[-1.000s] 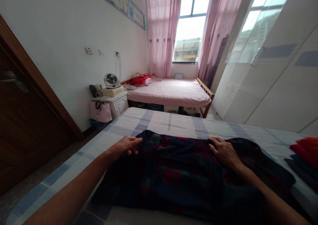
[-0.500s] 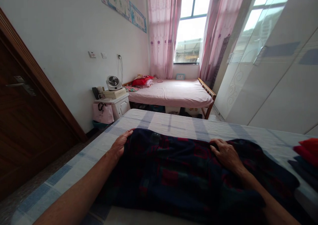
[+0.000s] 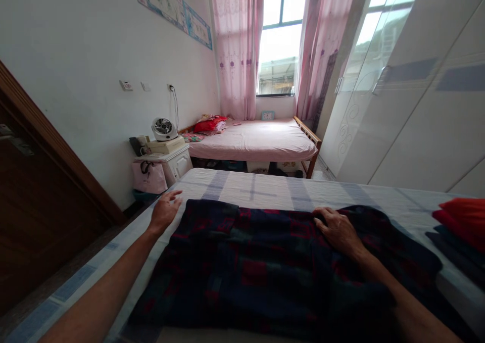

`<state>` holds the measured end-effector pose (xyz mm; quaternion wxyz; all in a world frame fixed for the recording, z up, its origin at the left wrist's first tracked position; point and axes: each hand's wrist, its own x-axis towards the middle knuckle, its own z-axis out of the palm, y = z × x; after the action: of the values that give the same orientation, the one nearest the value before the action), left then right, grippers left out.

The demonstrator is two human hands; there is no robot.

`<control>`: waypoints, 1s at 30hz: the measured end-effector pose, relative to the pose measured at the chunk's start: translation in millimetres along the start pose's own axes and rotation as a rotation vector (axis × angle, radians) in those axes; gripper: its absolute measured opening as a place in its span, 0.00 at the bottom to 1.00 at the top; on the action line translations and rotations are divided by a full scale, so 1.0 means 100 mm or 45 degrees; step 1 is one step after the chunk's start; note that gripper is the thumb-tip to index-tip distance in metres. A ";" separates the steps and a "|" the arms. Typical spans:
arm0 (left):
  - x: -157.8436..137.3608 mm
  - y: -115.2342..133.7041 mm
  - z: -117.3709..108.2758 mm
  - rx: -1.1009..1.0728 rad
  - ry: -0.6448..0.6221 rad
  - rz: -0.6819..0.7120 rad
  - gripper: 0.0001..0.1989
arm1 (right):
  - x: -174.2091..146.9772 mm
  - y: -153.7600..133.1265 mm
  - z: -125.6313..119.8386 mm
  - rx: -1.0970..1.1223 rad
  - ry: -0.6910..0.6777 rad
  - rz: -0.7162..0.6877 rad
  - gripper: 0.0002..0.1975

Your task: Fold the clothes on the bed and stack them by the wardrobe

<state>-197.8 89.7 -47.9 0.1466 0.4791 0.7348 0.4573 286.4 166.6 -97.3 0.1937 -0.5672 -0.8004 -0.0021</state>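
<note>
A checked bed [image 3: 261, 189] carries a dark plaid garment [image 3: 242, 267], laid across it; an uneven tug could ruck the cloth. Near its right end sits a pile [image 3: 460, 222] of clothes, which a wide sweep of the arm might topple. The right hand [image 3: 337, 230] rests at the far edge, its grip impossible to tell; the left hand [image 3: 165, 211], empty, hovers just beside the left end, leaving that corner liable to slip.

Matt cloth in the plaid garment [image 3: 227, 267], lower centre; smooth gloss on the wardrobe [image 3: 417, 120], right; brown wood in the door [image 3: 41, 201], left.
</note>
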 end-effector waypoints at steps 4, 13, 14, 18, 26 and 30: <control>0.04 0.03 0.12 0.164 -0.342 0.271 0.24 | -0.02 -0.03 0.02 -0.092 0.021 -0.002 0.20; 0.16 0.12 -0.04 0.277 -0.557 0.241 0.21 | 0.14 0.01 -0.23 -0.258 0.003 0.031 0.14; 0.15 0.10 -0.07 0.271 -0.553 0.212 0.23 | 0.18 0.03 -0.26 -0.230 0.013 0.060 0.15; 0.13 -0.03 0.00 0.372 -0.400 0.099 0.20 | 0.30 0.07 -0.24 -0.219 0.002 0.137 0.16; -0.19 0.12 0.05 0.552 -0.208 0.348 0.19 | 0.26 0.06 -0.13 -0.140 0.016 0.119 0.13; -0.59 0.11 -0.10 0.568 -0.590 0.671 0.23 | 0.03 0.04 -0.45 0.091 0.103 0.042 0.15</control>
<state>-168.8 36.3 -47.0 0.0788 0.7610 0.6156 0.1889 302.8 160.3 -55.7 0.2461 -0.5725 -0.7821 0.0066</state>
